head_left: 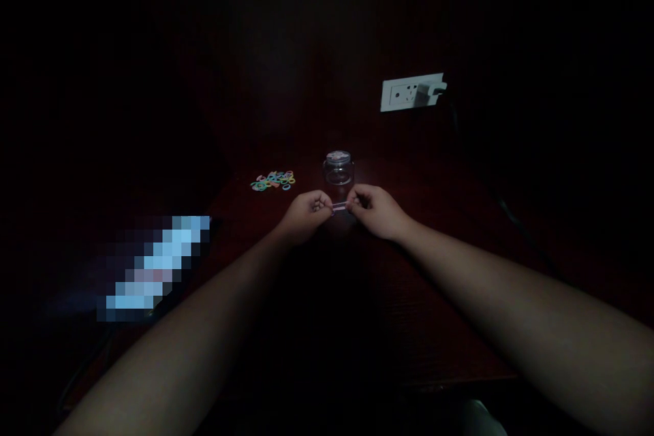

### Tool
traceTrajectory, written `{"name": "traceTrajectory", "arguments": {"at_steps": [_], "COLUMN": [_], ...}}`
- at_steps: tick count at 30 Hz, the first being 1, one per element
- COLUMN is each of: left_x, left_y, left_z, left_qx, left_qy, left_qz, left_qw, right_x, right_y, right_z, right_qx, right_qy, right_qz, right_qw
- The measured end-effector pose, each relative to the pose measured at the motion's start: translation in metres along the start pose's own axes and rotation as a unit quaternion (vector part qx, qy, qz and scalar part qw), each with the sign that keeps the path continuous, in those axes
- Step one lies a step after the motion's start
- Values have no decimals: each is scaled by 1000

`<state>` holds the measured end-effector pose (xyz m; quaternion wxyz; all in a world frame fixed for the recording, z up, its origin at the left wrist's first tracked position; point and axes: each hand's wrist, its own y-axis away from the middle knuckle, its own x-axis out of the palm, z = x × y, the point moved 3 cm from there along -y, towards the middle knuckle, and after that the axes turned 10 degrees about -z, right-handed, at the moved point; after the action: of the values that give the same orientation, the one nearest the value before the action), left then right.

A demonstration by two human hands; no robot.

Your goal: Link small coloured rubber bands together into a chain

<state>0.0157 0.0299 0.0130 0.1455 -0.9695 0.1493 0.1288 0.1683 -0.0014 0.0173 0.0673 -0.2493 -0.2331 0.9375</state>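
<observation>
Left hand [308, 215] and right hand [377, 212] each pinching one end of pale band [340, 205], held taut between fingertips, above bench [434, 317]. Clear jar [338, 169], lid on, just beyond band. Heap of coloured bands [274, 181] left of jar. Wall socket [401, 95] farther back, right.

On the near side of the jar [338, 169], the left forearm [194, 313] and right forearm [511, 293] are bare, broad farther from it and tapering smoothly toward the left hand [309, 212] and right hand [377, 210], also bare
</observation>
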Motion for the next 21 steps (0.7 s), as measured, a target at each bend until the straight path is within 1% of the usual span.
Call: {"name": "traceTrajectory", "arguments": {"at_steps": [5, 8, 11, 16, 21], "left_x": [1, 1, 2, 3, 3], "left_y": [1, 1, 1, 0, -1], "left_z": [-1, -1, 0, 1, 4], "left_qx": [-4, -11, -12, -8, 7], "left_qy": [27, 35, 42, 71, 59], "left_qz": [14, 14, 13, 28, 37], "left_qw": [1000, 999, 999, 997, 998], "right_x": [2, 4, 5, 6, 8], "right_y": [2, 3, 3, 3, 4], "right_z": [2, 2, 0, -4, -2], "right_qx": [-4, 7, 37, 103, 143], "right_qy": [-6, -27, -49, -82, -118], "right_qz": [13, 18, 22, 54, 74], "right_qw": [1000, 999, 998, 990, 980]}}
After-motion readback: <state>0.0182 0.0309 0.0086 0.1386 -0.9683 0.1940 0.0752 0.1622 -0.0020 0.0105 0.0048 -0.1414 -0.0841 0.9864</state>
